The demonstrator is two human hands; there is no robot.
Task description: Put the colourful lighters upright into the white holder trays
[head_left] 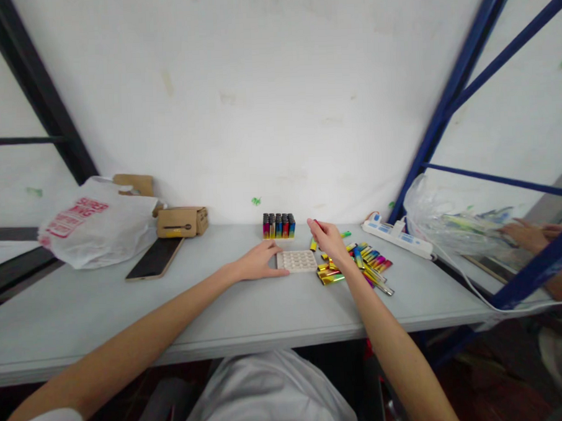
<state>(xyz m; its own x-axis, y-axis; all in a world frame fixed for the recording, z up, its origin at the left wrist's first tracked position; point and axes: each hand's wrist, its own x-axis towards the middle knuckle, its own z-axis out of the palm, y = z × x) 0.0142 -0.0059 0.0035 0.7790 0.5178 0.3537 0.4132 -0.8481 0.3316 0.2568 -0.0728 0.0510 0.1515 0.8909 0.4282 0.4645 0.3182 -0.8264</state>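
Observation:
A pale tray (302, 261) with rows of holes lies flat on the table. My left hand (259, 262) grips its left end, thumb at the near corner and fingers at the far one. Above and to the right of this tray, my right hand (327, 239) is closed in a pinch on a small lighter (316, 223), of which only a dark red bit shows. Under and beside that forearm spreads a loose pile of shiny multicoloured lighters (369, 256). Behind the tray, near the wall, several black-topped lighters (278, 225) stand upright in tight rows on a similar pale base.
To the left are a white plastic bag (99, 221), a small cardboard box (181, 222) and a dark phone (156, 258). A white power strip (398, 239) lies at the right beside a blue metal frame (438, 123). Beyond it, another person's hands (526, 234) are near a clear bag.

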